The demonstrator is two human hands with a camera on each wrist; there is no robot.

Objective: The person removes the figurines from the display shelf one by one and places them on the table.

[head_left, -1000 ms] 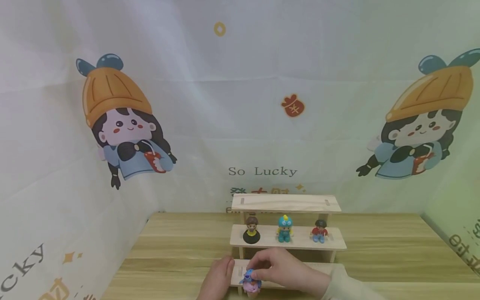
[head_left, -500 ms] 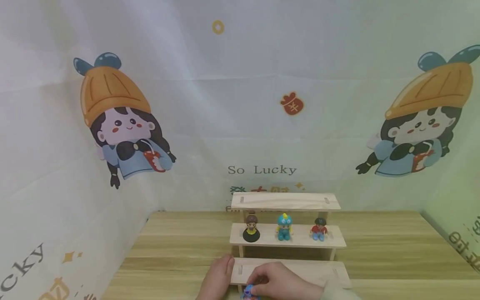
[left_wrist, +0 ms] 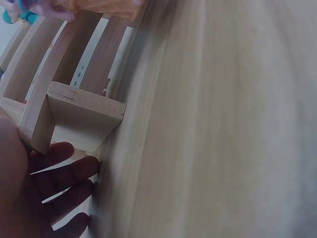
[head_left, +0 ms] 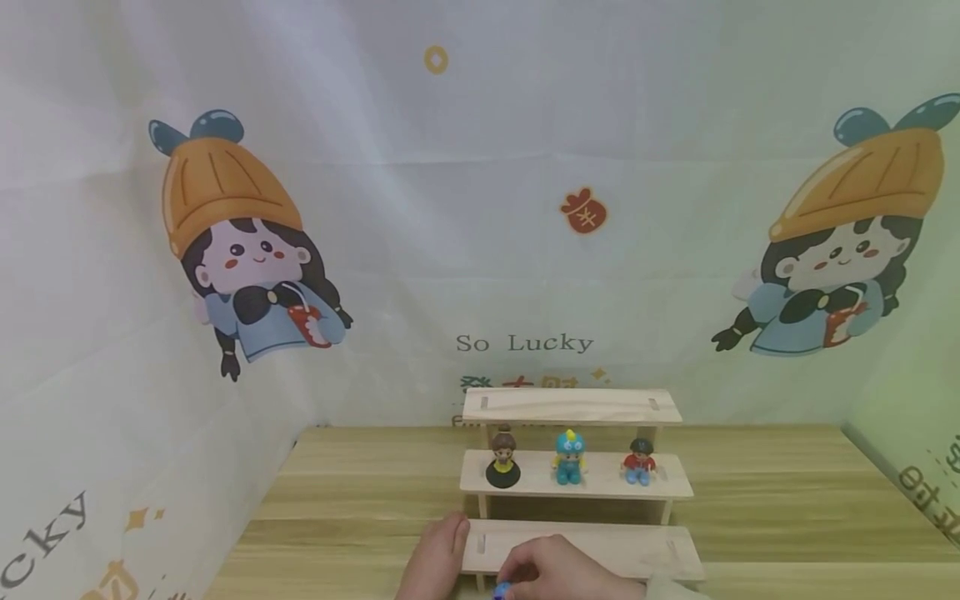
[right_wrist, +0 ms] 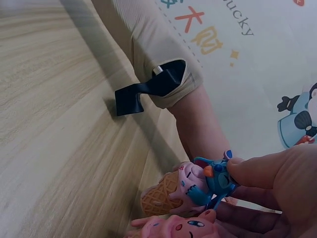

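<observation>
My right hand (head_left: 566, 568) pinches a blue, big-eared toy figurine (right_wrist: 218, 173) by its head, between thumb and fingers. The figurine sits in pink ice cream on a brown waffle cone (right_wrist: 161, 196). In the head view only its blue top shows, at the bottom edge in front of the lowest shelf. A pink figurine (right_wrist: 181, 228) with a winking face is close beside it in the right wrist view, partly cut off. My left hand (head_left: 437, 554) rests against the left end of the lowest wooden shelf (head_left: 577, 546), its fingers (left_wrist: 64, 178) extended beside the board.
Three figurines stand on the middle shelf (head_left: 600, 487): one brown-haired on a black base (head_left: 503, 458), one in turquoise (head_left: 570, 458), one in a red jacket (head_left: 640, 462). The top shelf (head_left: 570, 406) rises behind. A printed cloth (head_left: 525, 250) surrounds the wooden table (head_left: 360, 492).
My right hand has moved down and toward me with the blue figurine, from the lowest shelf's front edge to below it. The left hand stays at the shelf's end.
</observation>
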